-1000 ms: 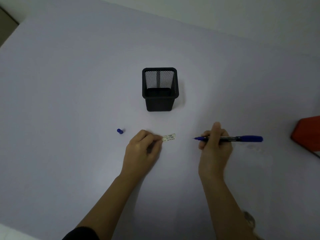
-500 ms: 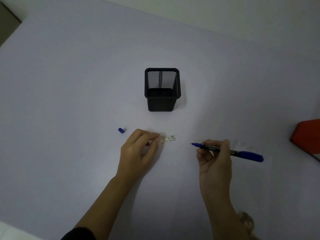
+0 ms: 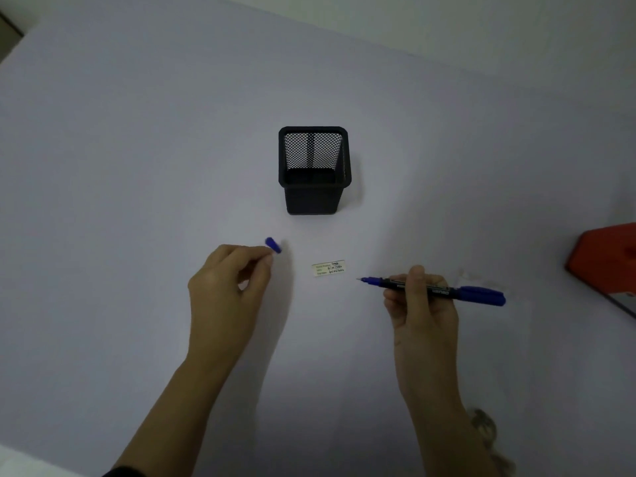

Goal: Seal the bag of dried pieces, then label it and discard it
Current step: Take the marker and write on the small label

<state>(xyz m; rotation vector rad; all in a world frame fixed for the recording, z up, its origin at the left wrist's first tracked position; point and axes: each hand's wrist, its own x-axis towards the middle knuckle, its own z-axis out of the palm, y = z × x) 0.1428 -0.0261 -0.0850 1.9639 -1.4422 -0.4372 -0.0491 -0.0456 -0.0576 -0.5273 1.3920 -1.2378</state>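
Pale table (image 3: 137, 166) | label (image 3: 328, 269) between grips | left grip (image 3: 227, 287) pinches cap (image 3: 273, 245) | right grip (image 3: 423, 304) clamps pen (image 3: 481, 295)

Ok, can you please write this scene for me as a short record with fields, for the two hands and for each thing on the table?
Left hand: pinches the blue cap at its fingertips
Right hand: holds the blue pen, uncapped, tip toward the label
Label: flat on the table between the hands, written on, touched by neither hand
Mesh holder: black, upright, beyond the label
Orange object: at the right edge, partly out of view
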